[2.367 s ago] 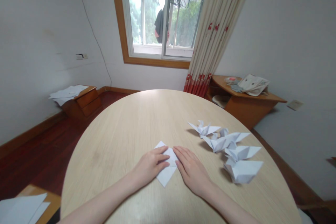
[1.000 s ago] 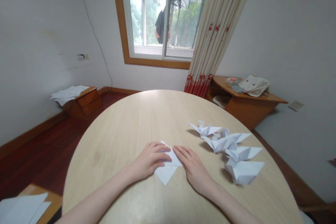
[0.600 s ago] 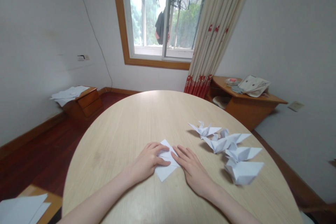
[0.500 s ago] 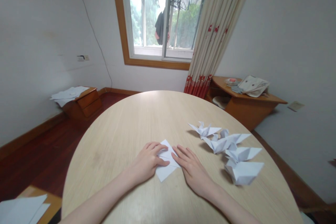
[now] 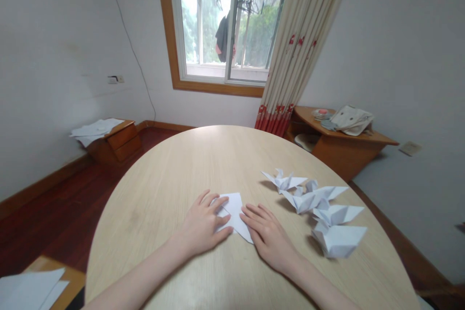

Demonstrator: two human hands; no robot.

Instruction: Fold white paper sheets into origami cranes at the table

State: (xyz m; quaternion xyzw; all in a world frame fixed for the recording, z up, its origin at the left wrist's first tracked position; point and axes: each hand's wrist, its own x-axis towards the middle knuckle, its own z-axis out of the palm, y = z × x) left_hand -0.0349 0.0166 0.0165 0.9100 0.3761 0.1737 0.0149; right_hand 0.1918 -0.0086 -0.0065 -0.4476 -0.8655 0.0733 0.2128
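A folded white paper point(image 5: 234, 210) lies flat on the round wooden table point(image 5: 203, 164) in front of me. My left hand point(image 5: 202, 225) rests on its left side with the fingers spread flat. My right hand point(image 5: 267, 237) lies flat on its right lower edge, fingers stretched out toward the paper. Both hands press the paper onto the table and neither grips it. Part of the paper is hidden under the fingers.
Several folded white paper birds point(image 5: 319, 208) stand in a cluster on the table's right side. A wooden corner desk point(image 5: 348, 147) with a bag stands behind, by a curtain point(image 5: 298, 43). A low cabinet point(image 5: 116, 140) with papers is at the left. Loose sheets point(image 5: 29, 288) lie at bottom left.
The paper has been turned on the table: its lower point, which aimed toward me, now aims to the lower right. My left fingers have spread out.
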